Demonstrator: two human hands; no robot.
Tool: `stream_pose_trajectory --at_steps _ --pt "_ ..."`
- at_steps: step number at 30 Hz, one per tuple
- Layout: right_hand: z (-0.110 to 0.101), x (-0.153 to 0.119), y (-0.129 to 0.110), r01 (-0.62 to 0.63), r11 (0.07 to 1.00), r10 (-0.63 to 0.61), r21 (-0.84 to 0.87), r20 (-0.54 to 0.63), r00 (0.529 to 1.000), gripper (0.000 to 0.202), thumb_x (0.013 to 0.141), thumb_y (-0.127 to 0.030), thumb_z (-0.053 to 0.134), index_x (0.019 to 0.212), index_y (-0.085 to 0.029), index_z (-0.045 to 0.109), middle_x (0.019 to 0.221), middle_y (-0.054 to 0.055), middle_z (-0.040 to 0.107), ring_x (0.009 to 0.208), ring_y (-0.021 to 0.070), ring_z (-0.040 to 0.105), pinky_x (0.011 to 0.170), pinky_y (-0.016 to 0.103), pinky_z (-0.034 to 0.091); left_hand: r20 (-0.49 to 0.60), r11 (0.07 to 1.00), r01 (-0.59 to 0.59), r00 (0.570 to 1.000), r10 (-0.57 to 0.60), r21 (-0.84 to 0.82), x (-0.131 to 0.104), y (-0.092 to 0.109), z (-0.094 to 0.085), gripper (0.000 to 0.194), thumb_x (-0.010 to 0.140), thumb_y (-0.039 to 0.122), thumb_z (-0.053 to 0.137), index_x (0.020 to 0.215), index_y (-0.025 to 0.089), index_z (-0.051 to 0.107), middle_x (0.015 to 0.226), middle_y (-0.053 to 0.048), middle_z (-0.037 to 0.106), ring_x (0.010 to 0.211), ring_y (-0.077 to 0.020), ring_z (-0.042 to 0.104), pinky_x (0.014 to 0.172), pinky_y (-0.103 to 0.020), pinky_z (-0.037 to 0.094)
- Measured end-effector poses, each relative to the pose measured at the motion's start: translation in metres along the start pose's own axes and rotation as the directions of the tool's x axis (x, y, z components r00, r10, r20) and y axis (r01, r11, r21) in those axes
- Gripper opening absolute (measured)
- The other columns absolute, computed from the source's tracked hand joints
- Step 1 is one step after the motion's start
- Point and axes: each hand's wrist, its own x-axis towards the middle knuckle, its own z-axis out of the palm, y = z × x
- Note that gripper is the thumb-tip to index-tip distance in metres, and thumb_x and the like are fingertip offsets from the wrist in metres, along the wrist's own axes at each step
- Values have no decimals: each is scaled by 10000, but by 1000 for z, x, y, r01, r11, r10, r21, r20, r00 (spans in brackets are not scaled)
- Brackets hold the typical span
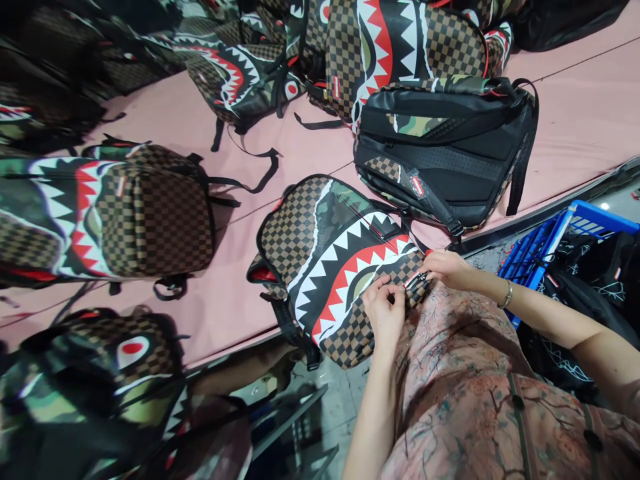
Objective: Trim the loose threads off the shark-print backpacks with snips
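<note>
Floral-print fabric [480, 393] covering the person's lap fills the near edge of the frame, and both hands meet just above it at the lower corner of a shark-mouth backpack [340, 267] that lies at the near rim of the pink surface [210, 220], partly overhanging it. Fingers of the left hand [384, 313] are curled in a pinch on a small item at the bag's checkered edge, while the right hand [450, 269], a bracelet at its wrist, is closed around a small dark fitting there, seemingly a zipper pull. Judging by the layout, work on this bag is mid-course: matching backpacks crowd the surface, one black-backed bag [445, 153] lying face down just beyond, and a blue crate [560, 233] at right holds more dark goods. Exactly what the fingers grip is too small to make out; bags at left are blurred and cut off by the frame.
</note>
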Motion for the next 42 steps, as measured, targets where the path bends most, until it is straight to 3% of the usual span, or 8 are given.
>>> stream_pose_trajectory --at_steps 6,10,18,24,33,42 --pt "5 -1 -5 3 998 -3 -60 -5 1000 367 926 -367 311 940 -154 608 824 73 607 797 177 506 724 278 392 9 999 -46 999 46 6 -3 -6 -6 174 799 273 470 794 170 610 1071 -98 581 1037 -229 502 931 -420 350" --pt "9 -7 -12 -63 993 59 -98 -40 997 347 919 -370 333 921 -161 610 814 71 605 787 180 494 720 277 384 49 997 -72 996 71 18 -5 -11 -10 193 808 266 463 883 175 616 1111 -108 556 1070 -232 481 944 -425 346" --pt "27 -26 -35 -267 962 251 -62 -198 948 404 913 -423 296 902 -171 610 823 81 614 770 192 505 697 299 379 87 997 -13 996 7 72 4 -4 -10 235 785 333 492 663 169 606 1094 -108 572 1033 -257 486 921 -437 354" --pt "30 -28 -48 -342 939 327 -21 -250 911 341 904 -397 355 922 -170 609 840 84 621 780 198 525 700 310 394 124 999 35 991 -38 27 11 -5 -8 201 751 257 494 582 177 569 1050 -76 602 1015 -229 501 940 -407 329" --pt "34 -28 -78 -503 863 488 -44 -179 854 211 880 -224 431 1030 -183 574 914 69 609 833 183 534 718 297 407 130 998 63 989 -66 26 14 -4 -11 223 735 282 452 560 192 555 1041 -69 606 1019 -233 497 931 -400 331" --pt "43 -28 -87 -537 838 520 -97 -154 840 191 856 -281 475 993 -181 564 868 47 613 800 158 544 704 264 393 169 998 21 985 -32 66 24 -14 -11 246 705 377 442 608 213 597 1060 -82 621 1036 -275 513 961 -429 333"
